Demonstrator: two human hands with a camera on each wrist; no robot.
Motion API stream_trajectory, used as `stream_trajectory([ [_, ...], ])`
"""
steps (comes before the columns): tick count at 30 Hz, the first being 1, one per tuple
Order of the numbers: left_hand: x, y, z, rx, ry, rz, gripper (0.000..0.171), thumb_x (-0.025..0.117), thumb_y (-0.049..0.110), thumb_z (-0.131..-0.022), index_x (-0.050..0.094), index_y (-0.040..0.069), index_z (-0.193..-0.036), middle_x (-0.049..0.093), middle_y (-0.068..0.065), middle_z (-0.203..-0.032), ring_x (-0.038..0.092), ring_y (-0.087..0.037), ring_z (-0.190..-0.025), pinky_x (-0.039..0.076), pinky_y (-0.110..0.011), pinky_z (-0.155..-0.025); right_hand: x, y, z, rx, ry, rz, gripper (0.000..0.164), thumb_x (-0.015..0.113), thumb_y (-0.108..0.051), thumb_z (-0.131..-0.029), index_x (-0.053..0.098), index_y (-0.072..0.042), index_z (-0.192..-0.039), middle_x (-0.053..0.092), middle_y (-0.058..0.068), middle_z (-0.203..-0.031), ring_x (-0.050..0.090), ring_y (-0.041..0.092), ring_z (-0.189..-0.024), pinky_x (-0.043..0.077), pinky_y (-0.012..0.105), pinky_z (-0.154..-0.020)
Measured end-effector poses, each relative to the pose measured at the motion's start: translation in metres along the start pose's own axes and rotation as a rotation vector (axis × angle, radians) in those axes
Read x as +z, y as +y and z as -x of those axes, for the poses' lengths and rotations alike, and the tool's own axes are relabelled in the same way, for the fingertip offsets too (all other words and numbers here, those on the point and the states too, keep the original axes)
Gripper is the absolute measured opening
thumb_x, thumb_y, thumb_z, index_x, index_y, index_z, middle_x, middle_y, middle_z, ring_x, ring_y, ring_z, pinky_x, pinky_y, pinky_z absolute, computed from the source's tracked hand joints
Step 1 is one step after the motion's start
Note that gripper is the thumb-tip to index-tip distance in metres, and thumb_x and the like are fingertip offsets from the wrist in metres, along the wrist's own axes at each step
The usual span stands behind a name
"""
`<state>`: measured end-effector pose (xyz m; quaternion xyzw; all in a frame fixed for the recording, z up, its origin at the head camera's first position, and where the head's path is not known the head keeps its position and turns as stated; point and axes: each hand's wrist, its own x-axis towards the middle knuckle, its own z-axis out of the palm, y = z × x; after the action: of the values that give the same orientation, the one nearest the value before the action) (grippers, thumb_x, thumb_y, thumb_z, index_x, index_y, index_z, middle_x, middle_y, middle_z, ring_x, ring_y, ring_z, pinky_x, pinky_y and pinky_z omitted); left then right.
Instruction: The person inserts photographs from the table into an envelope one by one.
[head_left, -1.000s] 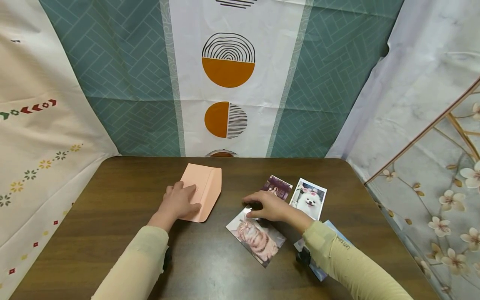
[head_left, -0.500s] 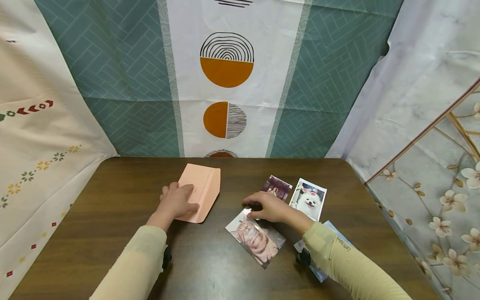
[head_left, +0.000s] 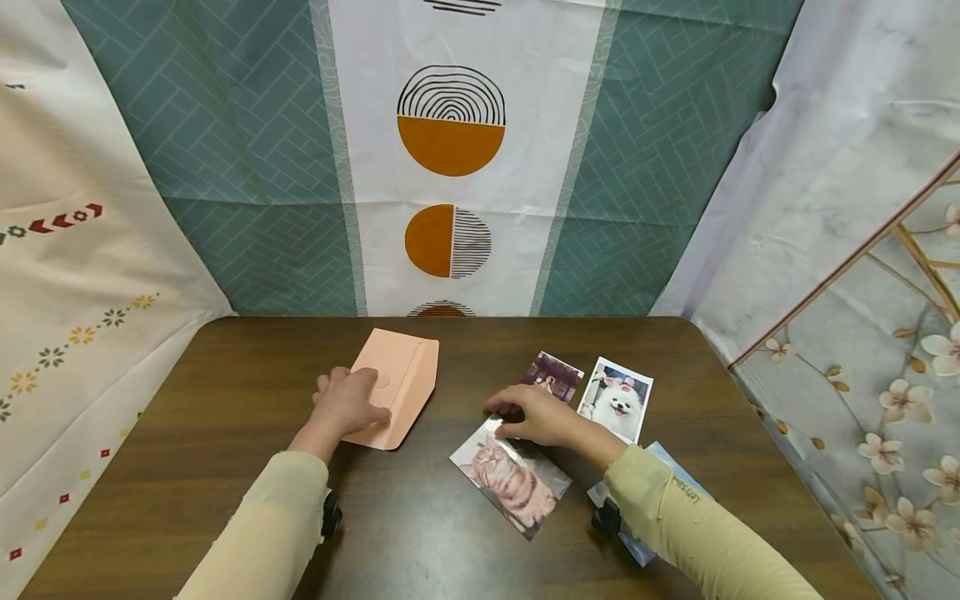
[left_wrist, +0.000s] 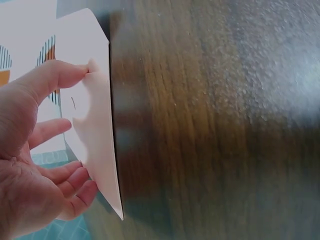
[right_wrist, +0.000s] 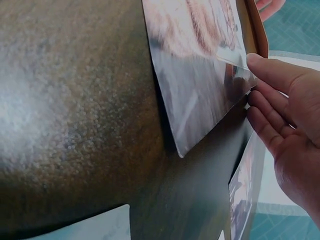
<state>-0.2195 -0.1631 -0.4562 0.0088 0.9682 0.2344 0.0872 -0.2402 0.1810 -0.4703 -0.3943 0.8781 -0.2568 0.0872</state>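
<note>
A pink envelope (head_left: 405,371) lies on the far left-centre of the table, its pointed flap edge facing right. My left hand (head_left: 347,402) rests on its left part, thumb and fingers spread; in the left wrist view, the thumb and fingertips of the left hand (left_wrist: 35,145) touch the envelope (left_wrist: 97,120). Right of centre lies a cat photo (head_left: 513,487), set diagonally. My right hand (head_left: 542,414) pinches its upper edge. In the right wrist view, the thumb of the right hand (right_wrist: 295,110) is on top of the cat photo (right_wrist: 200,55), with fingers behind its edge.
Behind my right hand lie a purple photo (head_left: 558,375) and a white dog photo (head_left: 617,400). A blue photo (head_left: 637,546) is partly hidden beneath the right sleeve. Fabric backdrops (head_left: 450,250) border the brown table (head_left: 247,375).
My left hand has slid slightly left and toward me, and the envelope has shifted and turned a little with it. The right hand and cat photo have stayed almost still.
</note>
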Motion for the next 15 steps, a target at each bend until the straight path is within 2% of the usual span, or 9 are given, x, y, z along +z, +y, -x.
stream_trajectory([
  [9, 0.0013, -0.0014, -0.0013, -0.034, 0.005, 0.048, 0.077, 0.085, 0.025, -0.077, 0.059, 0.001, -0.146, 0.043, -0.039, -0.147, 0.03, -0.061, -0.136, 0.031, -0.075, -0.104, 0.0035, 0.0036, 0.0018, -0.038, 0.035, -0.009, 0.031, 0.08, -0.008, -0.095, 0.074, -0.004, -0.125, 0.076, 0.008, -0.114, 0.072, 0.02, -0.103, 0.059, 0.034, -0.092],
  [15, 0.0023, -0.0033, -0.0027, -0.073, 0.008, 0.083, 0.075, 0.085, 0.023, -0.077, 0.059, 0.002, -0.144, 0.041, -0.039, -0.147, 0.027, -0.059, -0.136, 0.029, -0.074, -0.104, 0.0043, 0.0037, 0.0016, -0.04, 0.035, -0.014, 0.031, 0.08, -0.007, -0.095, 0.074, -0.004, -0.125, 0.075, 0.007, -0.112, 0.072, 0.019, -0.101, 0.059, 0.033, -0.091],
])
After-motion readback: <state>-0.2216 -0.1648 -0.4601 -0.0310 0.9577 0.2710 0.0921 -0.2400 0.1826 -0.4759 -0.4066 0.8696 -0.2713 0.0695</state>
